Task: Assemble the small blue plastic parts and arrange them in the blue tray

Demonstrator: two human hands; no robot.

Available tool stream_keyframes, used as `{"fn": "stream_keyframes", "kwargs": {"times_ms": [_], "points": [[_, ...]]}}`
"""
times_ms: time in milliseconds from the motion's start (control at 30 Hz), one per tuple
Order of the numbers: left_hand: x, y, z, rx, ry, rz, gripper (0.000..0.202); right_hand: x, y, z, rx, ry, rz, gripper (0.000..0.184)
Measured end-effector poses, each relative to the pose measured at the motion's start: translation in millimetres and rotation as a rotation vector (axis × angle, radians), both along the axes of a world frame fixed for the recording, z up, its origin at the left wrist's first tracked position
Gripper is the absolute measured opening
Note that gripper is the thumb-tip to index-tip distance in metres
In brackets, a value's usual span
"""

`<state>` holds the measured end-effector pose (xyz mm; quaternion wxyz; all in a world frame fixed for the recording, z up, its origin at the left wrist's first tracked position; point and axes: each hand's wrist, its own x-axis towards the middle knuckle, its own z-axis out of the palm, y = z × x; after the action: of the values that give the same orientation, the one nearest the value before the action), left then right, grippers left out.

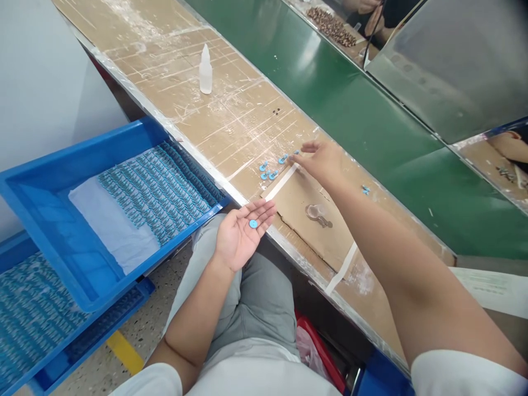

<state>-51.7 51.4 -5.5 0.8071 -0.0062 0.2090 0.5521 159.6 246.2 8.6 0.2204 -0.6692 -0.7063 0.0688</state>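
Left hand (241, 234) palm up just off the near edge of the table (173, 49), above the lap, fingers (264, 212) apart and slack, clamped on nothing. Loose on that open palm, at the base of the fingers: one small blue disc (253, 224).

Right hand (324, 159) stretched out across the table toward its middle, fingertips down at a loose cluster of small blue pieces (268, 171) on the bare top, just past the far-left corner of a taped-down cardboard sheet (301, 231). Thumb raised a little above the other fingers; impossible to tell whether pinched on a piece or merely touching.

One stray blue piece (365, 190) alone beside the right forearm, near the table's far edge. On the cardboard sheet, a clear glossy blob (317, 213). Farther along the table, upright and well apart from both hands, a white squeeze bottle (205, 70). Beyond the far edge, a green belt (350, 110).

Off the near edge, to the left, a tilted blue tray (49, 187) with tight rows of blue parts (157, 187) on a white sheet (111, 231); beneath it, a second blue tray (61, 363) filled likewise. Below the table edge, near the knees, a red bin (325, 357). Across the belt, another person's hands (367, 8) beside a heap of brown parts (330, 25).
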Motion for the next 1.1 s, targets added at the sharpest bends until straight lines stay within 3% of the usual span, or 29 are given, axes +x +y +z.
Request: {"fn": "stream_keyframes", "kwargs": {"times_ms": [133,167,233,300,333,467,567,800,933,1100], "points": [[2.4,-0.8,3.1,0.032,-0.014,0.007,0.036,-14.5,-70.7,37.5,0.198,0.007,0.07,0.026],[3.7,-1.5,3.8,0.043,-0.019,0.009,0.037,-20.4,-95.2,44.4,0.21,0.03,0.143,0.024],[7.6,-3.5,5.0,0.061,-0.014,-0.011,0.038,-33.2,-143.6,50.0,0.152,0.045,0.418,0.02],[12.9,-6.2,5.7,0.064,0.009,-0.062,0.037,-44.7,-182.5,44.2,0.094,0.024,0.671,0.026],[15.8,-7.8,5.9,0.061,0.021,-0.086,0.037,-49.0,-196.5,38.1,0.076,0.039,0.714,0.027],[26.3,-13.9,5.2,0.04,0.005,-0.147,0.034,-51.8,-222.6,14.0,0.066,0.206,0.616,0.024],[32.1,-18.4,6.4,0.053,-0.016,-0.201,0.031,-41.7,-232.2,9.4,0.108,0.284,0.542,0.021],[49.5,-33.6,9.9,0.194,0.254,-0.238,0.024,-13.2,-254.1,12.8,0.501,0.15,0.099,0.033],[58.9,-37.7,7.5,0.197,0.306,-0.266,0.026,-6.6,-257.9,10.8,0.607,0.073,0.128,0.032],[58.7,-33.7,3.6,0.158,0.204,-0.364,0.019,-7.1,-260.3,12.3,0.665,0.047,0.174,0.038]]}}
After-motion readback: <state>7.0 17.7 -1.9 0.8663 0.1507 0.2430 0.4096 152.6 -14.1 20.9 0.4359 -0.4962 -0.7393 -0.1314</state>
